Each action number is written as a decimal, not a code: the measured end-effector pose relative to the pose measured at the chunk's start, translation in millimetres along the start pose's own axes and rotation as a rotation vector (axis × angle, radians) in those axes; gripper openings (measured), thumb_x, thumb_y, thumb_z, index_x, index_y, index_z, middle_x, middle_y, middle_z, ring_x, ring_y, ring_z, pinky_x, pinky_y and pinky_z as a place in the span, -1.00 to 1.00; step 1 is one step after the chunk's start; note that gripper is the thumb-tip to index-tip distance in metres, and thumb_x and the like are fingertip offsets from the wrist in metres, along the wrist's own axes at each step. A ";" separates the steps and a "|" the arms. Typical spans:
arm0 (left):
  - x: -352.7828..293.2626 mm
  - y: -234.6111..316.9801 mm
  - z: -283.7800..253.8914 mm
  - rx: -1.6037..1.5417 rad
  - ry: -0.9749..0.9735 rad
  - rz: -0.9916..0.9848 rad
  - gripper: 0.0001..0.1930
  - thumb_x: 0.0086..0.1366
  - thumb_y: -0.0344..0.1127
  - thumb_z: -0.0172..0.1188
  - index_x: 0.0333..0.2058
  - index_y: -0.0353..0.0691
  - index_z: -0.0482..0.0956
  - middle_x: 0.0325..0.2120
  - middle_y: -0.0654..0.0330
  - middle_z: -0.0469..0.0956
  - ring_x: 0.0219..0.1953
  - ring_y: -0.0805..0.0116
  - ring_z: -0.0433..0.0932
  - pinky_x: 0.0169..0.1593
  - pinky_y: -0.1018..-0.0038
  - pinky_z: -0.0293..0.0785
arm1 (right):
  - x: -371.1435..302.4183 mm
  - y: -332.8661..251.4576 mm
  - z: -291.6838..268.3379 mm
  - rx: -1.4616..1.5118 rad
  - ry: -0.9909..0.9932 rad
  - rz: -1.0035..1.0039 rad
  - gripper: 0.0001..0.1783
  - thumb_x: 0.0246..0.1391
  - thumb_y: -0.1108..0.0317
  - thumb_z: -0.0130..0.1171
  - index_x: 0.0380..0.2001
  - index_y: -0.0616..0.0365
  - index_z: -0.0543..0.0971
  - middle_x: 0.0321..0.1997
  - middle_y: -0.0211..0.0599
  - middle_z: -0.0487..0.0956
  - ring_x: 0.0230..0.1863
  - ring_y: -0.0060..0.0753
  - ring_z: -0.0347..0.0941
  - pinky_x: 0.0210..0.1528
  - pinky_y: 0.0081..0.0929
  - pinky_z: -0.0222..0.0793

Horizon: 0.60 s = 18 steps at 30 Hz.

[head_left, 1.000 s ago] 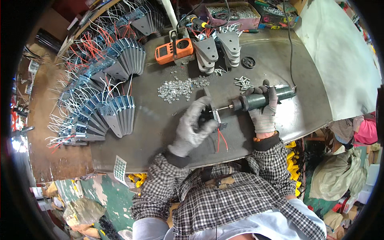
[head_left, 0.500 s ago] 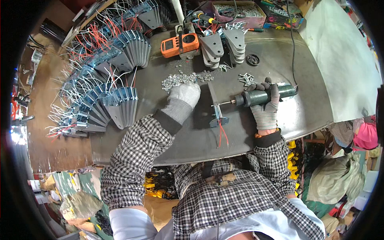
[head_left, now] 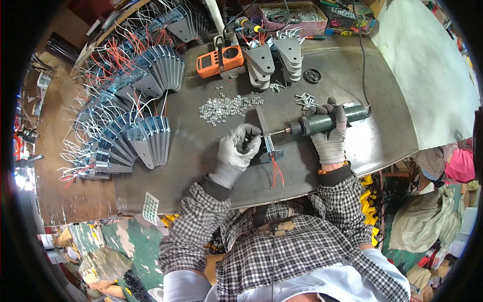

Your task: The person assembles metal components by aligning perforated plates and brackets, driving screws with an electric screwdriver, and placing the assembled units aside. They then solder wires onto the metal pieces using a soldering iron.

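Note:
My right hand [head_left: 329,146], in a grey glove, is wrapped round a dark green electric screwdriver [head_left: 318,124] lying level, its bit pointing left. The tip of the bit meets the right side of a grey metal bracket [head_left: 268,142] with red wires hanging from its near end. At the bracket's left side, my gloved left hand [head_left: 234,151] has thumb and fingers pinched together; what sits between the fingertips is too small to make out. Beyond it spreads a pile of small metal nuts [head_left: 224,108]. Several loose screws [head_left: 305,100] lie just past the screwdriver.
Fanned rows of wired metal brackets [head_left: 153,143] line the left side. At the back stand an orange multimeter [head_left: 219,62], two stacks of grey brackets [head_left: 260,59], a black ring [head_left: 312,76] and a box of small hardware [head_left: 294,16]. A cord [head_left: 363,60] runs to the screwdriver.
My left hand has come from the nut pile toward me, to the bracket's left side, with its fingers pinched. The right hand still holds the screwdriver against the bracket.

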<state>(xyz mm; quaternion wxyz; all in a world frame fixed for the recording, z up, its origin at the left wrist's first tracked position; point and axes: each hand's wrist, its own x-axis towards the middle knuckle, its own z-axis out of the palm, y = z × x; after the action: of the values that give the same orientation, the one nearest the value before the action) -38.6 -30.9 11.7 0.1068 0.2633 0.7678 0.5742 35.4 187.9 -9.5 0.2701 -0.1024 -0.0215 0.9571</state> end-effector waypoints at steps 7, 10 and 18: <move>-15.4 -18.8 16.2 -0.735 0.086 -0.198 -0.79 0.23 -0.55 0.11 -0.15 -0.44 0.45 -0.41 0.24 0.46 -0.48 0.63 0.40 -0.39 0.71 0.33 | 0.0 -1.0 0.2 -0.014 0.000 -0.002 -0.49 0.06 0.35 0.31 0.06 0.13 0.36 -0.31 -0.43 0.42 -0.22 -0.42 0.40 0.20 -0.09 0.33; -18.4 -17.9 20.0 -0.743 0.089 -0.171 -0.78 0.27 -0.49 0.03 -0.13 -0.45 0.44 -0.39 0.24 0.45 -0.45 0.61 0.42 -0.39 0.69 0.37 | -1.7 0.3 2.9 -0.042 0.020 -0.022 -0.49 0.05 0.36 0.32 0.05 0.13 0.37 -0.32 -0.43 0.42 -0.22 -0.42 0.40 0.21 -0.09 0.32; -17.6 -16.0 30.3 -0.482 0.254 -0.068 -0.80 0.22 -0.70 0.14 -0.18 -0.38 0.51 -0.41 0.32 0.48 -0.49 0.68 0.37 -0.42 0.73 0.31 | -4.6 1.4 8.9 -0.018 0.013 -0.026 -0.58 0.04 0.38 0.33 -0.05 0.13 0.41 -0.34 -0.43 0.42 -0.24 -0.42 0.38 0.20 -0.10 0.32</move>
<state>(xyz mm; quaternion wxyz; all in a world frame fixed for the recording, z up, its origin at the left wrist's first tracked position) -14.2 -18.4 -15.4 0.0885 0.1301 0.6249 0.7647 36.6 184.4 -0.2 0.2816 -0.1107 -0.0297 0.9527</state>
